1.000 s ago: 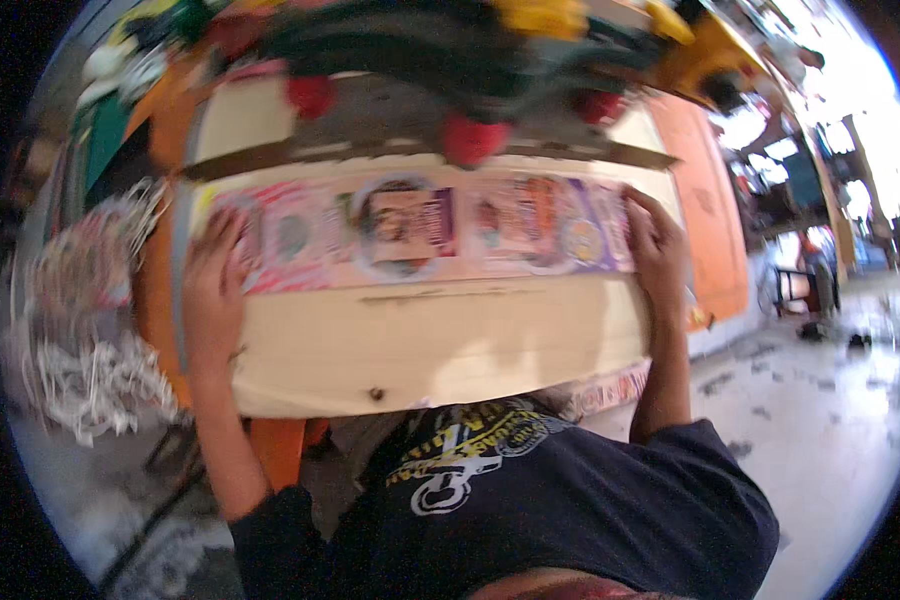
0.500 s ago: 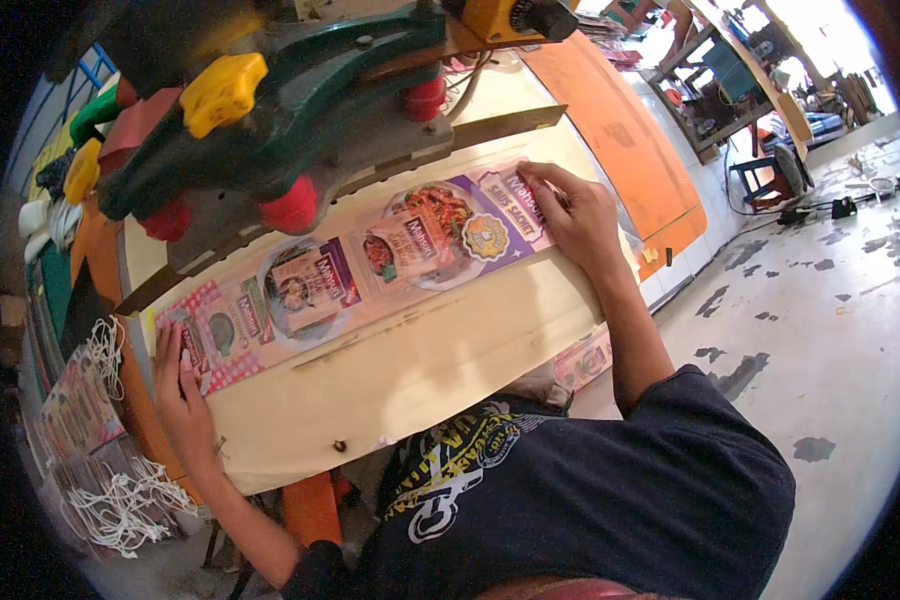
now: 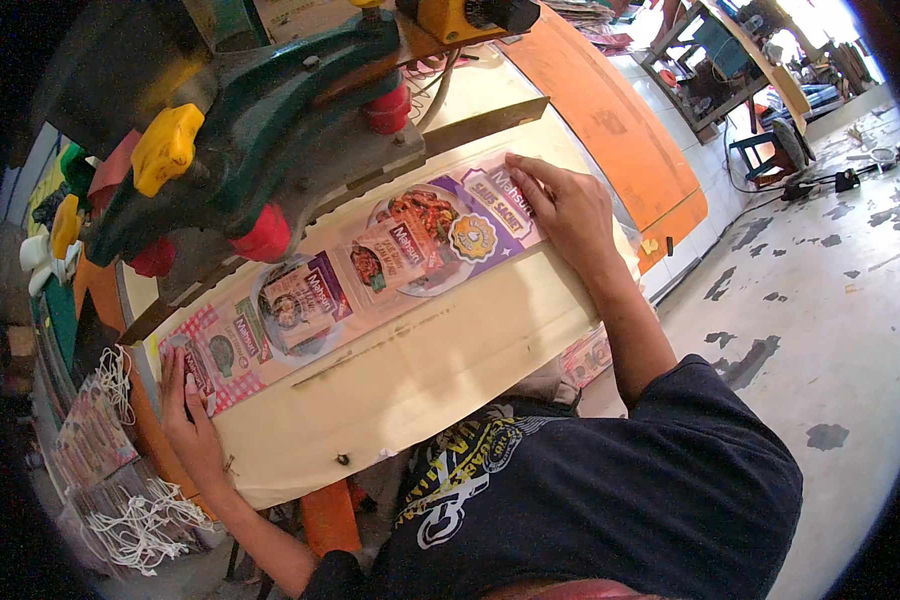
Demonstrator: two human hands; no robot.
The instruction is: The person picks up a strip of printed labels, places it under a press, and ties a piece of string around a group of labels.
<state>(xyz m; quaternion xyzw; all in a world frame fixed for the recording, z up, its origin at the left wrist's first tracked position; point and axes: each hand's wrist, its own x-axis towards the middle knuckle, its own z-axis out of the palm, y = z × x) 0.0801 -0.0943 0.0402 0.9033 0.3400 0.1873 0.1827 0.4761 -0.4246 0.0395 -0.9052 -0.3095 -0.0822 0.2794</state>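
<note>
While both hands press flat, a long printed sheet (image 3: 355, 270) with food pictures lies across the pale worktop (image 3: 420, 370). It stretches in a slanted line, and its far edge sits right under the big green machine (image 3: 270, 130).

Next to the machine's low end, the left hand (image 3: 185, 400) lies open on one end of the sheet. Its fingers (image 3: 175, 365) are spread flat on the red checked part. It is not gripping anything, only pushing down.

Out past the machine's other end, the right hand (image 3: 565, 205) lies open on the purple end of the sheet. Its palm and fingers are flat too, and it holds nothing.

A long dark metal bar (image 3: 480, 125) comes out from under the machine and runs just beside the far edge of the sheet. On the machine sit a yellow knob (image 3: 167, 148) near its top and red knobs (image 3: 265, 235) lower down, close above the sheet. A yellow box (image 3: 450, 15) sits at the machine's top end.

Behind the machine's right end there is an orange board (image 3: 610, 120). Down past the machine's left end, near the left hand, hangs a bunch of white strings (image 3: 135, 520) beside a stack of more printed sheets (image 3: 90, 435).

The person wears a dark shirt (image 3: 590, 500) with a yellow and white print on it.
</note>
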